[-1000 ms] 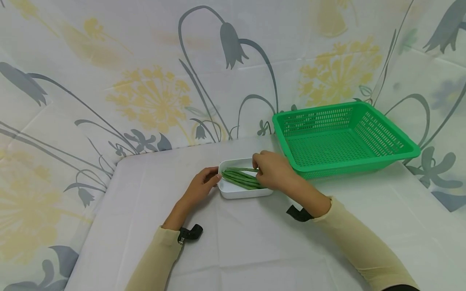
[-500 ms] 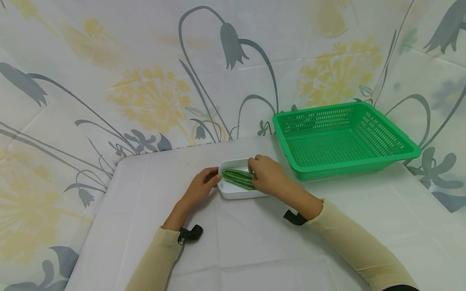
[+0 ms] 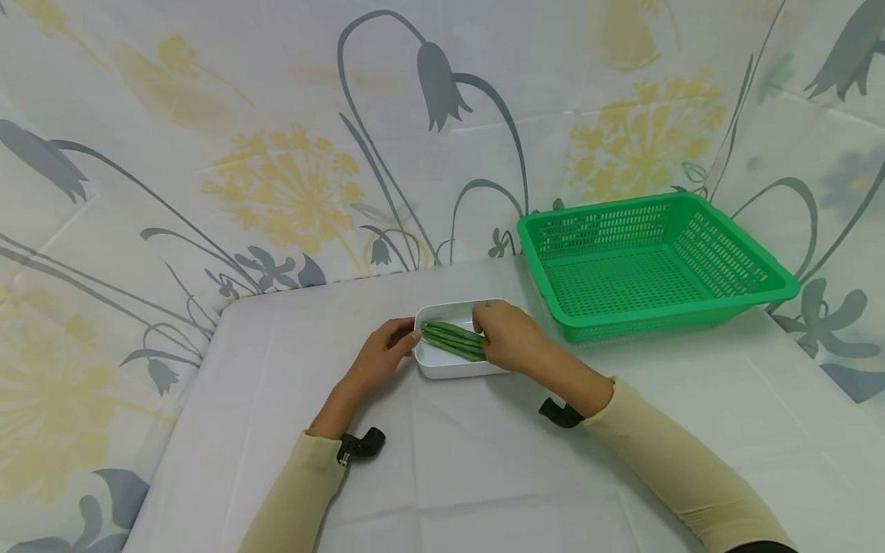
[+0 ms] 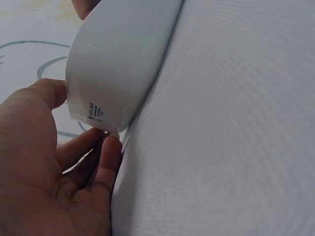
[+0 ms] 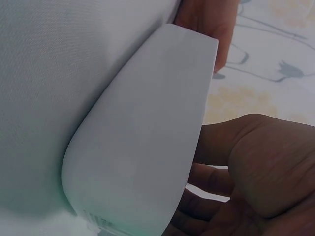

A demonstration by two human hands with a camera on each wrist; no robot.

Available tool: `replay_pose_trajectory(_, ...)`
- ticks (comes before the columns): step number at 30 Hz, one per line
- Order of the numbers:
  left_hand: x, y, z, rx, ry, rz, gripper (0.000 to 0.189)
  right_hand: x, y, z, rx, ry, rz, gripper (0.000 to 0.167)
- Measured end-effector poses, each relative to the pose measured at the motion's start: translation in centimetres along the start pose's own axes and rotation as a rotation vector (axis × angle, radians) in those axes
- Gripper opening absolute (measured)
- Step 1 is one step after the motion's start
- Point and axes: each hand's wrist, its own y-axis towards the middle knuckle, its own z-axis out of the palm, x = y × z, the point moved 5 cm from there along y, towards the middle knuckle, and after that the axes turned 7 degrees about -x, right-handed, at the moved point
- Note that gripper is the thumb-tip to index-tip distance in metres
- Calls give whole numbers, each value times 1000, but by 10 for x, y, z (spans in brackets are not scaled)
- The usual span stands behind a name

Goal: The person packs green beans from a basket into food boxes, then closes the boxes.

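A small white rectangular dish [image 3: 459,369] stands on the cloth-covered table in the head view. Slim green beans [image 3: 452,341] lie side by side in it, their left ends against the dish's left end. My left hand [image 3: 376,355] holds that end, thumb at the rim and fingertips low against the outer wall, as the left wrist view shows. Reaching over the right side of the dish, my right hand [image 3: 515,336] has its fingers down inside, gripping the beans' right ends. The dish wall [image 5: 138,113] hides those fingertips in the right wrist view.
A green slotted plastic basket [image 3: 574,321] sits at the back right, close behind my right hand. White cloth [image 3: 470,461] with creases covers the table. A flower-patterned sheet [image 3: 290,115] rises behind and at both sides.
My right hand has shifted slightly left and now covers more of the beans. The top bean, earlier apart from the others, lies in line with them. My left hand and the dish stay put.
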Motion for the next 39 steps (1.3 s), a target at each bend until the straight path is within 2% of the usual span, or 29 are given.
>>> replay_pose_trajectory(7, -2, -2, 1, -9, -15, -2, 51, -2, 1, -5, 25, 6, 2, 14)
replay_pose_trajectory(12, 1, -1, 1, -5, -6, 9, 51, -3, 1, -22, 31, 36, 20, 10)
replay_pose_trajectory(17, 1, 0, 0, 2, -1, 8, 51, -6, 2, -44, -24, 95, 30, 10)
replay_pose_trajectory(26, 1, 1, 1, -1, 4, -20, 51, -28, 4, -78, -159, 110, 91, 7)
replay_pose_trajectory(34, 2, 0, 1, -9, 3, -32, 50, -59, 2, -106, -229, 140, 203, 8)
replay_pose_trajectory(39, 2, 0, 1, -8, 7, -23, 51, -77, 0, -115, -241, 161, 285, 11)
